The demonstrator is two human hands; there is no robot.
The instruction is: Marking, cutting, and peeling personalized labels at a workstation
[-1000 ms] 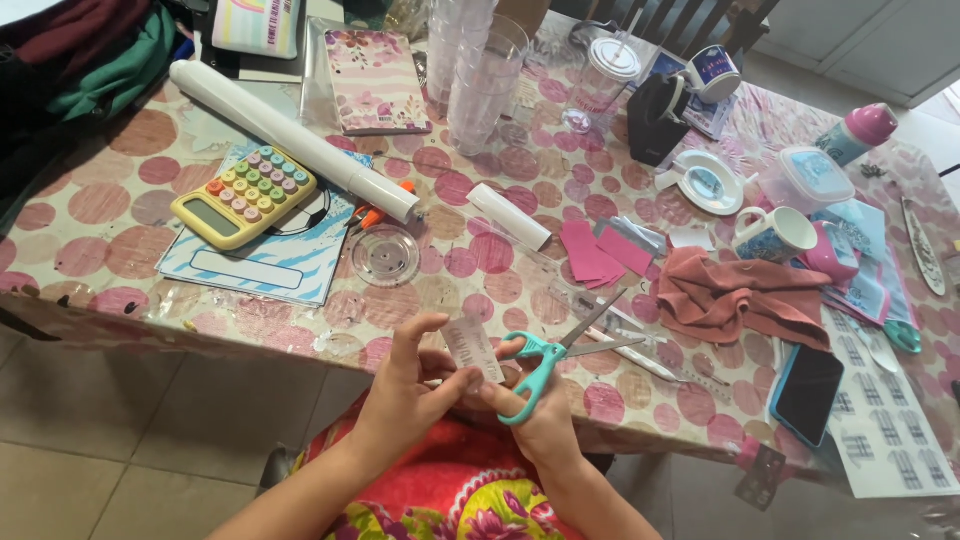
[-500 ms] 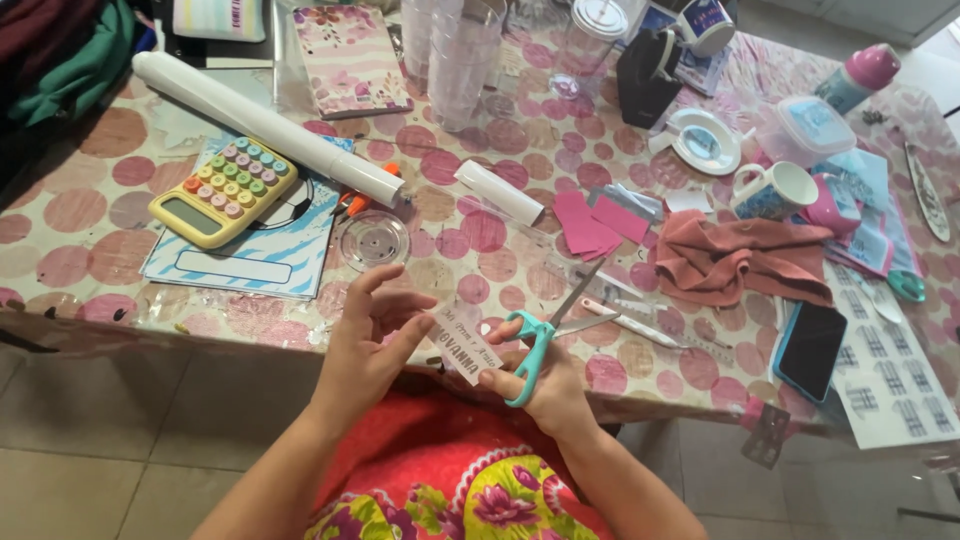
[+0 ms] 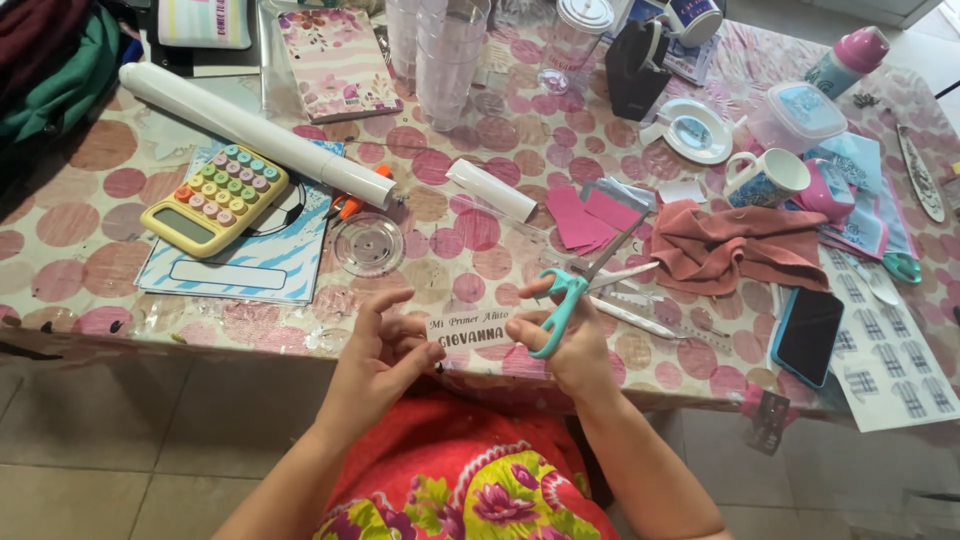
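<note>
Left to right: yellow calculator with pastel keys; left hand, fingers now loosened, thumb and fingertips pinching a small white printed sticker at the table edge. Right hand grips teal-handled scissors, blades open and apparently withdrawn from the sticker, turned flatter than before—suggesting a cut just finished.

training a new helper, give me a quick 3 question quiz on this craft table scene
1. True or false: the right hand holds scissors with teal handles.
2. What does the left hand pinch? A) a printed label B) a mug C) a phone
3. Fill in: the yellow calculator lies on a blue striped ____.

Key: 1 true; 2 A; 3 card.
</note>
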